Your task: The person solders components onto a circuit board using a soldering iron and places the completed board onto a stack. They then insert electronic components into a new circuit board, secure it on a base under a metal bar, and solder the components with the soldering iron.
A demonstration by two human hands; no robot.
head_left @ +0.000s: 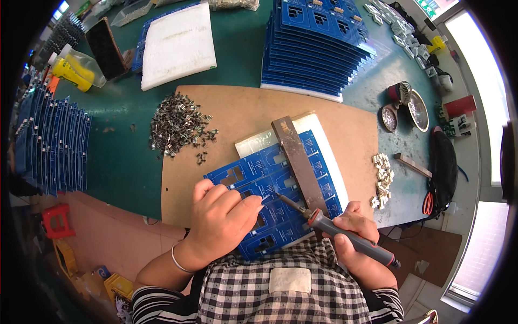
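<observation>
Right now the right hand (359,237) is gripping a soldering iron (345,233) by its grey and red handle, fingers closed round it like a pen, with the thin metal tip reaching up-left onto the blue circuit board panel (272,202) at lower centre of the frame. The left hand (224,218) is resting on that panel with fingers curled, seemingly pinching something fine at the fingertips near the tip; what it is pinching is too small to tell.

The iron is looking light and rigid, its handle being the only sensible place to hold, since the bare tip is probably hot. The panel is looking thin, stiff and flat, with cut-out slots, likely light but easy to flex or scratch, so best taken by its edges. A dull brown metal bar (299,162) is lying diagonally across it, weighing it down on a white foam pad (324,140) and a tan board (253,108).

Left of centre, a heap of small dark metal components (178,124) is lying loose; at right, a cluster of small white connectors (382,181). Glossy blue boards are standing in a stack (315,48) at upper centre.
</observation>
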